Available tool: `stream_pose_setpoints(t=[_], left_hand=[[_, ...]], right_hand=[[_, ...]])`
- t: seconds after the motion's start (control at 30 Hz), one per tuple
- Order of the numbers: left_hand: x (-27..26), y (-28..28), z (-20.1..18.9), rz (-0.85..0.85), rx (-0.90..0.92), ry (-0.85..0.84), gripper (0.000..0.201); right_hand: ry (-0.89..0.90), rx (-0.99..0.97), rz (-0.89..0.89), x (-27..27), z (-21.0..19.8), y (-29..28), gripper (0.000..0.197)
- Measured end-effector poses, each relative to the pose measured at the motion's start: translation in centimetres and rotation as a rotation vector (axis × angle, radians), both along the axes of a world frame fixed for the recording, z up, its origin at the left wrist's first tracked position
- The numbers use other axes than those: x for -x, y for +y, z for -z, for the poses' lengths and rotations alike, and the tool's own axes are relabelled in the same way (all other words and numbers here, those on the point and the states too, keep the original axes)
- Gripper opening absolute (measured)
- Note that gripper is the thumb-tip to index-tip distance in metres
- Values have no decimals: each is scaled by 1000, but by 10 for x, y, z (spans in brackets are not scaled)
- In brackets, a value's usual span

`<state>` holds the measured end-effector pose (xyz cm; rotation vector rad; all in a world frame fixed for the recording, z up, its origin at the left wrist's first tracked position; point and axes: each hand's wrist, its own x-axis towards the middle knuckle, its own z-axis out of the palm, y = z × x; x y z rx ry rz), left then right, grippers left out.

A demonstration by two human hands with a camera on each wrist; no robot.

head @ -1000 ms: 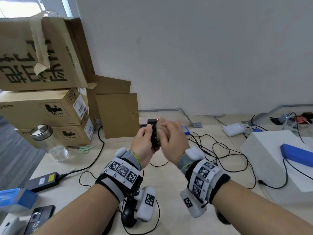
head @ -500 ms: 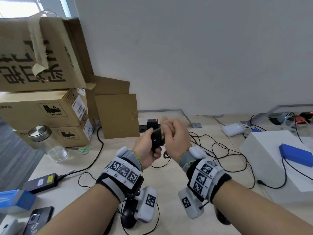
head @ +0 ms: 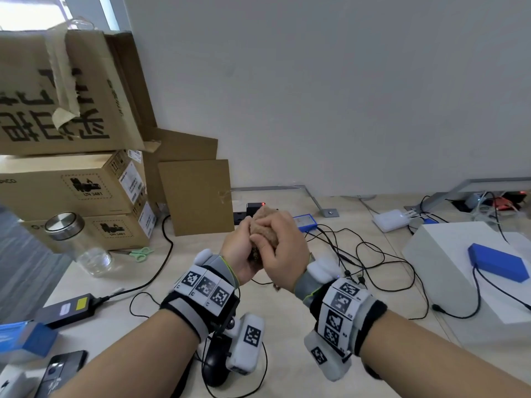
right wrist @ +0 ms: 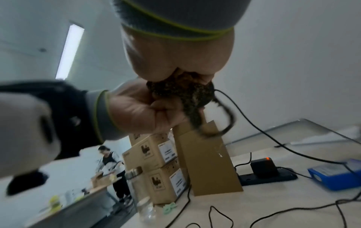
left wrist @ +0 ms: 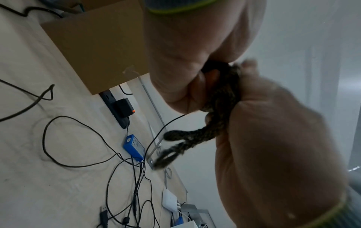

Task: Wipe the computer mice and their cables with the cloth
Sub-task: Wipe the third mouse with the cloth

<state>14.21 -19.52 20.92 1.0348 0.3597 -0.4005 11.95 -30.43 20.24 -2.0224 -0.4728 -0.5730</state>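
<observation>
Left hand [head: 240, 255] is curled around something dark, probably one mouse, though it's almost fully hidden. Right hand [head: 283, 248] is wrapped over it with the brown cloth [head: 265, 225] bunched in the fingers. Both hands are pressed together, raised above the desk [head: 287, 326]. Step looks like wiping the mouse body. A thin black cable [right wrist: 254, 123] runs from the hands down to the desk. A second mouse [head: 215, 363] lies on the desk under the left wrist. Likely next: run the cloth along the cable, keeping the left-hand grip firm.
</observation>
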Motion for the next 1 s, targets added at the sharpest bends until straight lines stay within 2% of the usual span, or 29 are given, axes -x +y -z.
stream_pose_setpoints(t=[0.07,0.13,0.2,0.3,0.37,0.47,0.57,0.63,0.7,0.77,0.87,1.0], left_hand=[[3,2,-2,14,-16,2,40],[8,6,-8,39,-44,-1,36],[12,8,-13,81,-74,-39,34],[18,9,-20,126,-149,-150,40],[21,9,-21,137,-178,-212,39],[26,10,-20,148,-171,-262,27],[26,7,-18,142,-132,-232,19],[25,4,-18,134,-80,-189,31],[22,2,-17,114,-22,-147,48],[19,2,-14,90,27,-127,61],[18,3,-7,57,68,-53,70],[23,-1,-5,111,-119,-135,81]], right_hand=[[-22,24,-30,-7,-2,-8,18],[32,-30,46,-24,-5,-20,10],[193,-125,158,-38,-12,-31,7],[431,-321,245,-48,-19,-44,15],[418,-439,258,-49,-26,-51,18],[363,-498,210,-48,-36,-49,18],[345,-333,67,-40,-37,-40,12],[244,-11,-66,-31,-28,-37,29],[26,330,-131,-23,-14,-36,45],[-112,503,-190,-12,-6,-31,53],[-200,605,-316,0,8,-26,51],[-235,501,-272,-7,5,-41,39]])
